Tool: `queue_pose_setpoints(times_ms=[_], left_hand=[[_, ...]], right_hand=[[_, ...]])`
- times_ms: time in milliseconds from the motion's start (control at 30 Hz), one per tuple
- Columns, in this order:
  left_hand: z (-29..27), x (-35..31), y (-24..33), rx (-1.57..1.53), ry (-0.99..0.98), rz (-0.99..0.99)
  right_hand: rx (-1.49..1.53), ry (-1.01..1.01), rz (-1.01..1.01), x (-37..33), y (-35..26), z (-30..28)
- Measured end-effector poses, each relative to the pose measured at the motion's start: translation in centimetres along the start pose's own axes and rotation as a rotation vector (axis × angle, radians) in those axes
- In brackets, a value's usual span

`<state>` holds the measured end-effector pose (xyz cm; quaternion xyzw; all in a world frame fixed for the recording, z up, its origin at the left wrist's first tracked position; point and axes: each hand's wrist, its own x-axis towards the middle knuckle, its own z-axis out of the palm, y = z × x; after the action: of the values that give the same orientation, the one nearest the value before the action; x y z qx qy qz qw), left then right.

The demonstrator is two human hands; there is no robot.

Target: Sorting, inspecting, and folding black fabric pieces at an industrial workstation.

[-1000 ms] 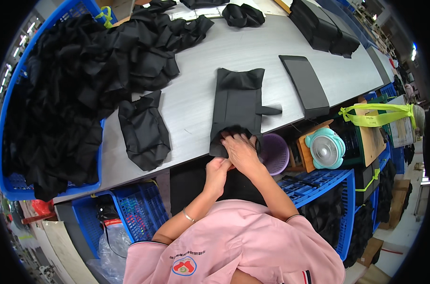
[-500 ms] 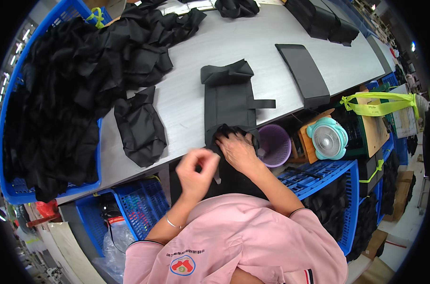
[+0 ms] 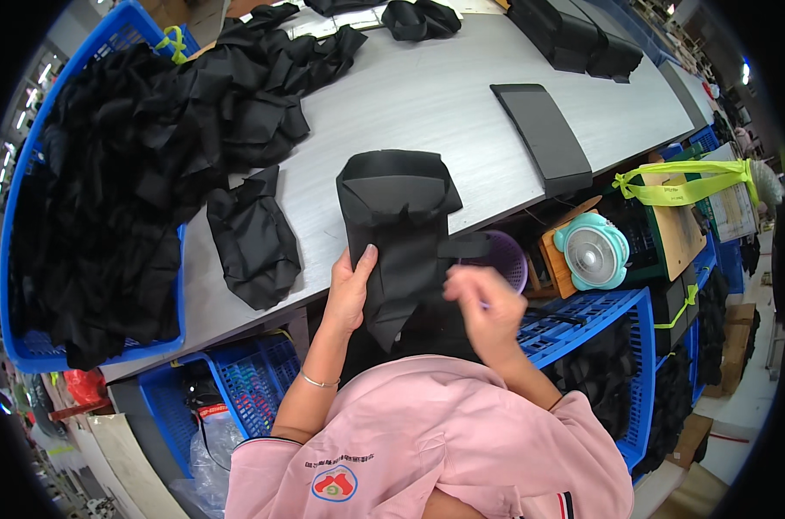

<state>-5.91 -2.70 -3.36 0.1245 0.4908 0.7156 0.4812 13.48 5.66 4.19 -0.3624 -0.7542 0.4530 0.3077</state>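
A black fabric pouch (image 3: 401,251) is held up over the table's front edge, its wide open end pointing away from me and a short strap (image 3: 466,247) sticking out from its right side. My left hand (image 3: 351,290) grips the pouch's left edge, thumb lying on top. Just off the pouch's lower right side is my right hand (image 3: 488,313), fingers bent and smeared by motion. Whether it pinches anything cannot be made out. Another black pouch (image 3: 254,240) lies crumpled on the table to the left.
A large blue basket (image 3: 181,285) heaped with black fabric pieces (image 3: 116,190) fills the left. A flat dark panel (image 3: 548,143) lies on the table (image 3: 462,104) at right. Below the edge are a purple bin (image 3: 507,259), a teal fan (image 3: 593,249) and blue crates (image 3: 643,381).
The pouch has been lifted and drawn toward me, its far end now opened out. My left hand has taken its left edge; my right hand has come out of its near end and moved right.
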Motion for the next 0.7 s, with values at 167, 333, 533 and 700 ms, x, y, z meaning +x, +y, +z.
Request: queue_pose_setpoints(times_ms=[167,333,533,700], left_hand=[[-0.4,-2.1,-0.3,-0.018,-0.160,-0.068],[-1.1,-1.7,-1.4,-0.137,-0.205,-0.181],[1.2,-2.3,-0.5,-0.128,-0.104,-0.103],[1.5,-1.7,-1.9,0.206,0.029,-0.022]], right_hand=[[0.114,-0.035,0.090,4.7,4.2,-1.6],[0.847,-0.372,0.423,3.4,4.2,-0.8],[0.851,-0.319,0.443,3.9,4.9,-0.1],[0.108,-0.079,0.146,3.4,4.3,1.3]])
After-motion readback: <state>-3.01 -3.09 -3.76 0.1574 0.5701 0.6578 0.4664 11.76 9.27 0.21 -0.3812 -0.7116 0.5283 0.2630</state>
